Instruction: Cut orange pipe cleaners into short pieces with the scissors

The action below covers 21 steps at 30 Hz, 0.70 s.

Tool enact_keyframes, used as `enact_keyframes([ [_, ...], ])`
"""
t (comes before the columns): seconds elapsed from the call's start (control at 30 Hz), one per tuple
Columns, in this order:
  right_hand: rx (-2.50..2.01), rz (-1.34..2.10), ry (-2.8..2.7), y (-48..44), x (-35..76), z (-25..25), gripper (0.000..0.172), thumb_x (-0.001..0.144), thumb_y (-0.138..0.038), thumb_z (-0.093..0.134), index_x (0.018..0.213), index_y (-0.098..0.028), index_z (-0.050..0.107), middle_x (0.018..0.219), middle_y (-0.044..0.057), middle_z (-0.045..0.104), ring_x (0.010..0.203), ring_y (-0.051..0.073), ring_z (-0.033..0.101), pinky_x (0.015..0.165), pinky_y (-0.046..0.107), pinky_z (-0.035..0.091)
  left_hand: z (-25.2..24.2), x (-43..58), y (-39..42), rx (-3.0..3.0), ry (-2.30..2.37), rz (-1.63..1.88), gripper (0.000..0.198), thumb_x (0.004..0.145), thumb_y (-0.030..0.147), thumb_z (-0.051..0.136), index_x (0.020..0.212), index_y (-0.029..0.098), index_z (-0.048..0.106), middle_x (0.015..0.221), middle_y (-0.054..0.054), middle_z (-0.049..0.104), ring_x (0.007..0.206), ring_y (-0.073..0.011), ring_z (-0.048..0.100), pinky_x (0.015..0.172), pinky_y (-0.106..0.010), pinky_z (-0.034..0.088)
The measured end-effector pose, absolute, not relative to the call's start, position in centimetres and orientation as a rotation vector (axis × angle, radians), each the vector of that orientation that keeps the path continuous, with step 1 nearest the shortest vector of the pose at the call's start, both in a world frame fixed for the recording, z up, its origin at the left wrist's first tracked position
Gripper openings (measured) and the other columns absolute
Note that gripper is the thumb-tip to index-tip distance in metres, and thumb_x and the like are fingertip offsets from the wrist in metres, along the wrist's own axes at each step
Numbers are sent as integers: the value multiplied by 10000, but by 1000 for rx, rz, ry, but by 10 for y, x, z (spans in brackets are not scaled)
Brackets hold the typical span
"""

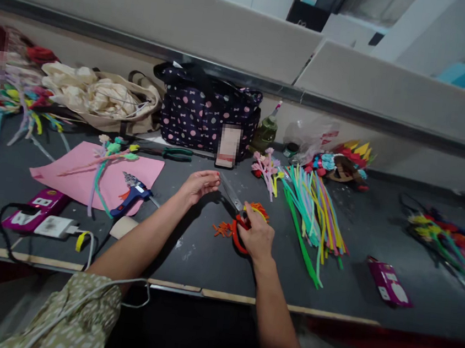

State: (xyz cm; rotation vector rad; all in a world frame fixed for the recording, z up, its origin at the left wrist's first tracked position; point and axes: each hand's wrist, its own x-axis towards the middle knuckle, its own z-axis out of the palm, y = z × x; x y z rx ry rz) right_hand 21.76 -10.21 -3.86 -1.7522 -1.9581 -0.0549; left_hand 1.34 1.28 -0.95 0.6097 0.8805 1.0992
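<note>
My right hand (258, 233) grips a pair of scissors (233, 199) by its red-orange handles, with the blades pointing away and to the left. My left hand (201, 186) is closed in a pinch beside the blade tips; anything between its fingertips is too small to make out. Short orange snippets (222, 229) lie on the dark table just left of the scissor handles. More orange and yellow pieces (259, 211) show behind my right hand, partly covered by it. To the right of that hand lies a bundle of coloured pipe cleaners (314, 210).
Left are a pink sheet (78, 171), a blue glue gun (132, 195), pliers (172, 153) and a purple power strip (37, 211) with cords. Behind stand a patterned bag (210, 111), a phone (227, 148) and a green bottle (266, 130). A purple packet (389, 282) sits right.
</note>
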Motion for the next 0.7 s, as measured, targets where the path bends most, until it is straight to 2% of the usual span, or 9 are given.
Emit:
enact_keyframes([
  [0.2,-1738,-76,-1985,-102,219,-41,470,839,-313,525,1299,-218,510,957,42,674,856,154,618,701,234,448,-9,14,13,612,893,1087,185,635,73,715,806,87,647,634,-54,649,583,-126,630,572,-244,541],
  [0.7,-1731,-61,-1991,-100,221,-46,433,865,-305,504,1290,-221,523,1024,61,679,857,153,629,722,236,468,-10,12,13,647,902,1052,254,592,106,768,818,79,656,676,-68,659,604,-136,640,559,-239,538],
])
